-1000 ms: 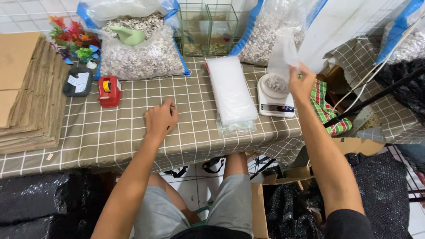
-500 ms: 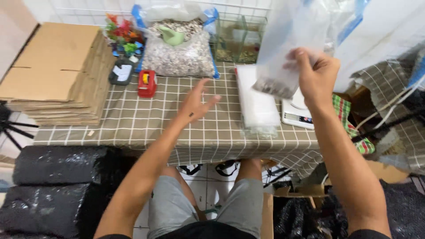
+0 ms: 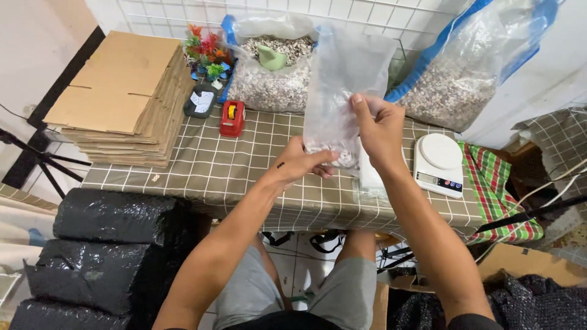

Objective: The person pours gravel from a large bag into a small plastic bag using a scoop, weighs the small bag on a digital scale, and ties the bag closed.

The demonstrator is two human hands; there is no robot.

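Observation:
I hold a clear plastic bag [image 3: 342, 79] upright above the checked table [image 3: 226, 165], with a little pale gravel at its bottom. My right hand [image 3: 380, 131] grips the bag's right side at mid height. My left hand [image 3: 301, 162] cups and pinches the bottom left corner where the gravel sits. A white kitchen scale [image 3: 439, 164] stands bare just right of my right hand. A stack of flat clear bags [image 3: 369, 180] lies on the table under my right wrist, mostly hidden.
An open sack of gravel [image 3: 269, 82] with a green scoop [image 3: 271, 58] stands at the back. A second blue-edged sack [image 3: 458, 79] leans at the right. Flat cardboard [image 3: 128, 98], a red tape dispenser [image 3: 232, 118], plastic plants [image 3: 205, 52] and black wrapped bundles [image 3: 104, 250] lie to the left.
My right hand brought the bag from over the scale to the middle in front of me. My left hand rose off the table and took hold of the bag's bottom.

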